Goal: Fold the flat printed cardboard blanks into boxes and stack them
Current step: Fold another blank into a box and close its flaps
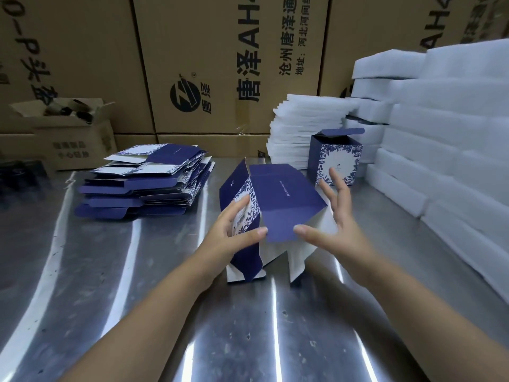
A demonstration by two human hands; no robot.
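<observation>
A half-opened navy and white floral box blank stands tilted on the steel table, its bottom flaps hanging loose toward me. My left hand grips its left printed side, thumb on the near navy flap. My right hand has its thumb at the flap's edge and its fingers spread wide along the right side. A pile of flat blanks lies at the left. One folded box stands upright at the back right, lid flap up.
Stacks of white foam pads and thick foam blocks fill the right side. Large brown cartons wall off the back. A small open carton sits at the back left.
</observation>
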